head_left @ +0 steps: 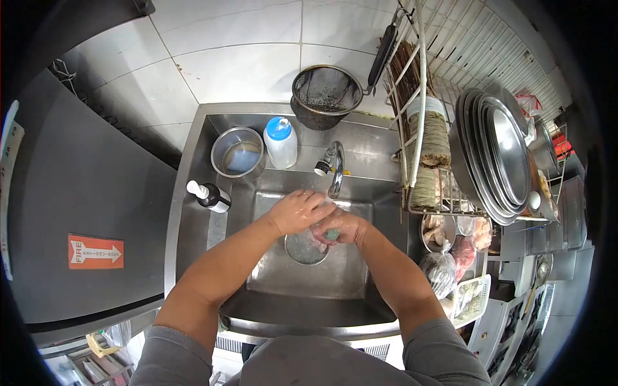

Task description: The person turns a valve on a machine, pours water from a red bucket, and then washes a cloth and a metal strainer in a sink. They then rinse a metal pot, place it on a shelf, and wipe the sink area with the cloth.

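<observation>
Both of my wet hands meet over the steel sink (335,286), below the curved faucet (336,170). My left hand (300,212) reaches in from the left, its fingers stretched out and touching the other hand. My right hand (344,226) is curled around a small greenish piece (331,234); its kind cannot be made out. Below the hands, a round, shiny disc-like thing (305,249) lies on the sink floor, partly hidden by them.
On the sink's back ledge stand a steel pot (219,156), a blue-capped plastic bottle (281,149) and a dark mesh strainer (309,119). A pump bottle (212,198) is at left. A wire rack (418,128) with stacked steel bowls (470,154) overhangs the right side.
</observation>
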The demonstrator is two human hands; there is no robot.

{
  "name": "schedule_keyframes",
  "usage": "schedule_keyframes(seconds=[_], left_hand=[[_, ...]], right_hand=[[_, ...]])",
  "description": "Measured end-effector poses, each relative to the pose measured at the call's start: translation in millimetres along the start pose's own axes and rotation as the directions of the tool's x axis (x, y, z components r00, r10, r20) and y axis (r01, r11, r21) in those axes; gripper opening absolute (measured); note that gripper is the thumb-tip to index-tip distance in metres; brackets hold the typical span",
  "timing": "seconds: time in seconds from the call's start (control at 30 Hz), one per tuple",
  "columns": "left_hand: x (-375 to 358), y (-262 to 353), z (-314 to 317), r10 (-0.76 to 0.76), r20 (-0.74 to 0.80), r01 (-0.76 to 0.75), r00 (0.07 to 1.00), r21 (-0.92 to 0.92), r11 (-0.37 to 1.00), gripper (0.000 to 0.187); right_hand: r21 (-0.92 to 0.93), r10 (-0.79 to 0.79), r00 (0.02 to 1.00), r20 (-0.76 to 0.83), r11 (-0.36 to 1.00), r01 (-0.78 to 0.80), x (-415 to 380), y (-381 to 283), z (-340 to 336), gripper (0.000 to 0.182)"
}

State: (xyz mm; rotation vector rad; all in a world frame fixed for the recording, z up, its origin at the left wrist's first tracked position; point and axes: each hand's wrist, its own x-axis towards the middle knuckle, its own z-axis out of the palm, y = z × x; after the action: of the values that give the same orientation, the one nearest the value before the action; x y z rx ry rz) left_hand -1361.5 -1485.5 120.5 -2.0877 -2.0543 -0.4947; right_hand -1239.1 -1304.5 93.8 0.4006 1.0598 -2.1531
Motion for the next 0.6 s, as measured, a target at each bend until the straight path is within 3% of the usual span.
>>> schedule_keyframes(seconds=[0.07,0.13,0.17,0.23,0.33,0.37,0.47,0.53,0.57,0.6], left_hand=[[12.1,2.2,2.1,-0.079,0.247,0.067,0.966,0.058,0.996,0.035],[20.8,4.0,-5.3,-0.137,0.445,0.130,0.885,0.045,0.990,0.030],[20.7,7.3,-8.1,-0.161,0.540,0.165,0.826,0.041,0.985,0.027],[13.0,15.2,-10.2,-0.275,0.542,0.315,0.794,0.021,0.949,0.025],[-6.7,38.5,-11.0,-0.511,0.533,0.625,0.674,-0.042,0.780,0.027],[-16.7,47.7,-11.1,-0.596,0.529,0.729,0.604,-0.066,0.681,0.028],[-76.2,71.0,12.0,-0.714,0.474,0.857,0.515,-0.267,0.441,0.035],[-113.4,85.7,-13.1,-0.764,0.433,0.878,0.478,-0.260,0.402,0.038],[-132.0,92.9,-27.3,-0.785,0.410,0.885,0.464,-0.261,0.387,0.040],[-155.4,98.8,-41.3,-0.861,0.378,0.936,0.340,-0.223,0.272,0.045]], right_hand=[[-0.136,0.008,0.992,-0.123,0.990,-0.025,-0.7,1.7,7.0,0.040],[-0.376,-0.133,0.893,-0.430,0.926,-0.043,-12.6,-7.0,53.6,0.033],[-0.646,-0.310,0.873,-0.376,0.763,-0.007,-1.4,10.1,37.6,0.035],[-0.975,-0.575,0.811,-0.112,0.223,0.023,33.6,45.8,-10.0,0.039],[-0.911,-0.511,0.760,-0.400,0.132,-0.391,7.1,19.4,63.2,0.047],[-0.918,-0.496,0.783,-0.375,0.078,-0.390,7.2,21.0,67.4,0.049],[-0.960,-0.479,0.850,-0.220,-0.049,-0.277,22.7,41.4,92.0,0.054],[-0.991,-0.530,0.845,-0.063,-0.068,-0.116,33.1,65.2,107.0,0.056],[-0.996,-0.612,0.788,0.059,-0.089,0.005,41.2,76.8,110.6,0.063],[-0.994,-0.673,0.731,0.110,-0.062,0.092,45.1,74.5,118.1,0.064]])
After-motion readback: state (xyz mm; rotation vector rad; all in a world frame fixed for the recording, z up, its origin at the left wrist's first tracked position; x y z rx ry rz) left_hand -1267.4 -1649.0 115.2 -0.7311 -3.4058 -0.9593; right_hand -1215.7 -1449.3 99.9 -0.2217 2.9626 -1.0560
